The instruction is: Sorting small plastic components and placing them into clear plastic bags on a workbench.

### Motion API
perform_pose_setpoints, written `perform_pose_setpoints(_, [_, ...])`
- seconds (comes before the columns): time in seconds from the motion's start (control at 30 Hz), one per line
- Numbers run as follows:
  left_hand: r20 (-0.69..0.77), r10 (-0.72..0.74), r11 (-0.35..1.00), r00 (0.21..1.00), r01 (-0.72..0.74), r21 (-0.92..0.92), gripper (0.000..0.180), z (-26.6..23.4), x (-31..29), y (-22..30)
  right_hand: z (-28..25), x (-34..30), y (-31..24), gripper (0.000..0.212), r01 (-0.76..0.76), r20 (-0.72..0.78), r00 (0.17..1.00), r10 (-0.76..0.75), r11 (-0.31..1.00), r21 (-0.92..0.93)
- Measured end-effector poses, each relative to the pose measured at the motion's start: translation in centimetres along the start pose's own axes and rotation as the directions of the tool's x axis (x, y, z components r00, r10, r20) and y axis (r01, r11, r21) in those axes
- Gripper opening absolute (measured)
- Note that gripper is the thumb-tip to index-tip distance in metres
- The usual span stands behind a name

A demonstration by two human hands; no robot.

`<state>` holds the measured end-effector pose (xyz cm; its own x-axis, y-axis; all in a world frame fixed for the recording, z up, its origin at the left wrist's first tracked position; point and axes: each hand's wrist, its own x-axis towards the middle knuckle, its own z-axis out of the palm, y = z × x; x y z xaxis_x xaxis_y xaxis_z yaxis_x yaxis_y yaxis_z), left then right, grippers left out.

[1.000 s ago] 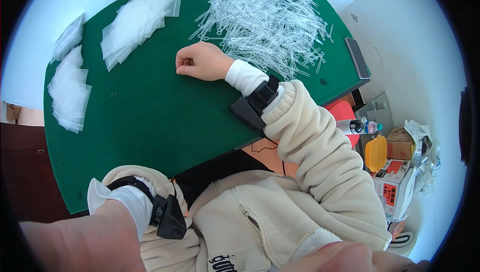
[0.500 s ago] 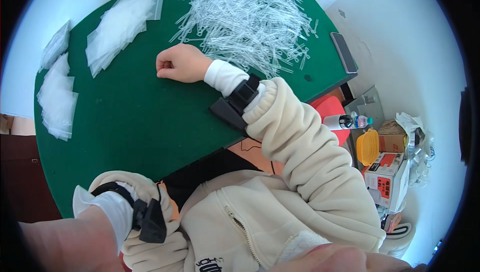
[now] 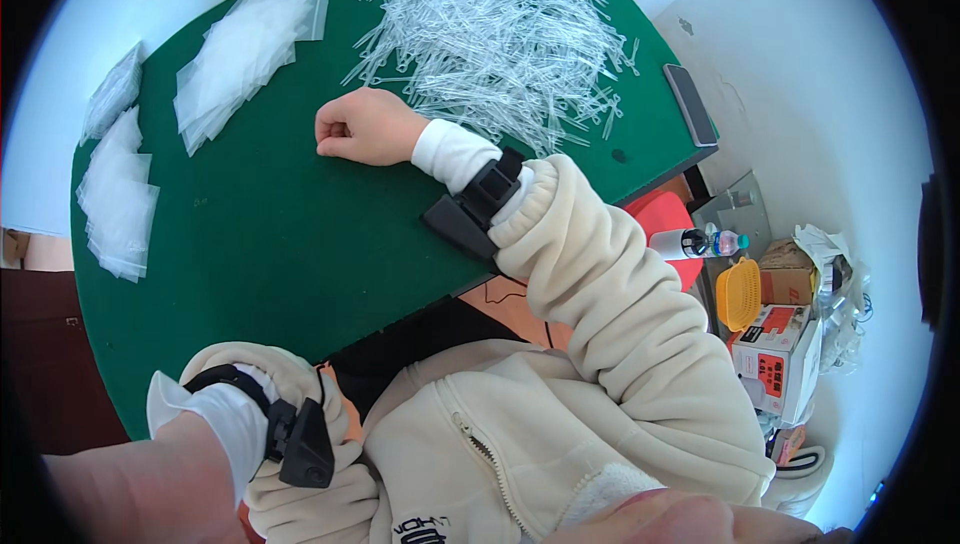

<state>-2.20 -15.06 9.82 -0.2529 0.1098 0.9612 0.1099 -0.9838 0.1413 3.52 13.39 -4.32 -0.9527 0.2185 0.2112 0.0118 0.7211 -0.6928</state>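
Observation:
My right hand (image 3: 368, 127) rests on the green tabletop (image 3: 270, 234) in a loose fist; nothing shows between its curled fingers. Just beyond it lies a big heap of thin clear plastic sticks (image 3: 500, 49), some with small loops at the end. To its left is a fanned stack of clear zip bags (image 3: 245, 54). My left hand (image 3: 140, 479) is raised close to the camera at the lower left, blurred, its fingers out of sight past the picture's edge. Both wrists wear black strapped devices.
At the far left lie another fan of clear bags (image 3: 115, 199) and a packed clear bag (image 3: 112, 94). A phone (image 3: 690, 106) sits at the right table edge. Beyond that edge are a red stool (image 3: 655, 214), bottles (image 3: 700, 243), a yellow basket (image 3: 738, 296) and a cardboard box (image 3: 775, 359).
The whole view has shifted very slightly. My right hand stays in the same loose fist on the table, and my left hand remains raised at the lower left.

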Motion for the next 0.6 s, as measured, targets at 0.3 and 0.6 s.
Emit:
perform_pose_setpoints(0.3, [0.029,0.001,1.000,1.000,-0.002,0.023,0.053,1.9,1.1,-1.3,0.0,-0.4,0.1,0.013,-0.010,0.002,1.000,0.010,1.000,-0.024])
perform_pose_setpoints(0.6, [0.022,-0.002,0.999,1.000,0.001,0.034,0.052,1.2,1.2,-1.1,0.0,-0.2,0.2,0.012,-0.008,0.002,1.000,0.008,1.000,-0.018])
